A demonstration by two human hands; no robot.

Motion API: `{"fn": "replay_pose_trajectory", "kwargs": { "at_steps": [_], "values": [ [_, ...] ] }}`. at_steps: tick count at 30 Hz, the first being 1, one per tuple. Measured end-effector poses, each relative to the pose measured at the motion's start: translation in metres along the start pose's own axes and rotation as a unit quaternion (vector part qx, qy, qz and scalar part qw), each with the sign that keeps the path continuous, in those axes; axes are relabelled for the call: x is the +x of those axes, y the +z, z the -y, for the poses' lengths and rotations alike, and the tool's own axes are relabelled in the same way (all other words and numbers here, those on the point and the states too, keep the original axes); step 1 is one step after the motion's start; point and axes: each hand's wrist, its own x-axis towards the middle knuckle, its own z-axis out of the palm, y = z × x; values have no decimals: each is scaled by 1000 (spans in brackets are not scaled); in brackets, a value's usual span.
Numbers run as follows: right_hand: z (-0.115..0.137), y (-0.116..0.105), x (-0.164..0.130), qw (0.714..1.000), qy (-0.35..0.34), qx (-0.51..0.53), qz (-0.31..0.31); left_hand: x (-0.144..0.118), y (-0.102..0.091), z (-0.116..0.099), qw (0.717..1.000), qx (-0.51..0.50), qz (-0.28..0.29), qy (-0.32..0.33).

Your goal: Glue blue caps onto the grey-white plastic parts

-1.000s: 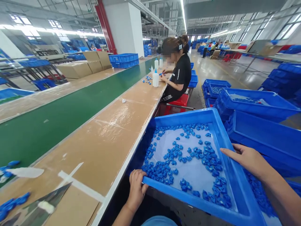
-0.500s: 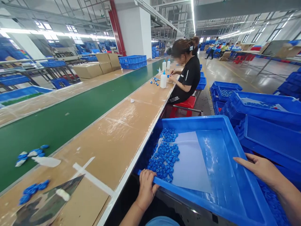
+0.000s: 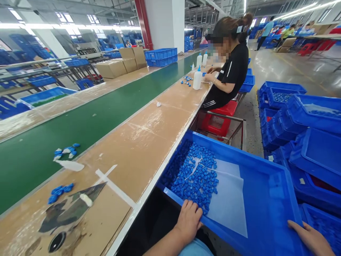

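A large blue plastic crate (image 3: 262,199) sits tilted in front of me, its far left part under the worktable's edge. Fingers of my left hand (image 3: 189,218) are wrapped over the crate's near rim. On the right rim rests my right hand (image 3: 310,236), thumb inside and the other fingers hidden behind the wall. Many small blue pieces (image 3: 198,177) lie heaped in the left part of the crate, on and beside a white sheet (image 3: 229,206).
A worktable (image 3: 149,142) runs along a green conveyor belt (image 3: 106,124). Blue pieces (image 3: 60,192), camouflage cloth (image 3: 70,208) and cardboard (image 3: 103,220) lie near left. A co-worker (image 3: 231,64) sits ahead by white bottles (image 3: 197,79). Stacked blue crates (image 3: 282,124) stand right.
The crate has swung, its far side lower and its left part further under the table edge. Both hands have shifted right and down in view, still on its rims. The view has turned left.
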Motion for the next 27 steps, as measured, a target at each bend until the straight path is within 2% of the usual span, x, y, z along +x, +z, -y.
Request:
{"fn": "replay_pose_trajectory", "kwargs": {
  "at_steps": [1, 3, 5, 6, 7, 8, 9, 12, 13, 15, 20, 23, 27],
  "values": [
    [4, -3, -1, 1000, 10, -27, -1, 2, -1, -3, 1000, -1, 22, 1],
    [22, -9, -7, 995, -9, -76, -61, 7, -8, -5, 997, -21, 72, 10],
    [52, -5, -17, 986, -94, -75, -119, 15, -20, -2, 990, -73, 120, 17],
    [71, 2, -22, 984, -148, -41, -91, 21, -28, 2, 985, -109, 135, 10],
    [90, 14, -27, 980, -200, 18, -15, 27, -36, 8, 980, -142, 137, -12],
    [109, 29, -32, 965, -239, 74, 85, 34, -44, 15, 976, -166, 129, -57],
    [128, 46, -36, 952, -258, 93, 133, 41, -51, 24, 970, -179, 113, -118],
    [176, 100, -39, 931, -287, 105, 200, 61, -65, 56, 935, -151, 82, -309],
    [189, 114, -38, 928, -292, 103, 207, 66, -65, 66, 921, -141, 86, -351],
    [209, 135, -34, 927, -293, 97, 212, 75, -62, 85, 902, -140, 106, -395],
    [238, 158, -43, 920, -278, 110, 253, 89, -45, 105, 869, -166, 168, -434],
    [239, 168, -66, 902, -267, 162, 297, 92, -40, 108, 871, -166, 191, -422],
    [237, 178, -95, 876, -220, 265, 339, 94, -40, 110, 868, -189, 193, -416]
  ]
}}
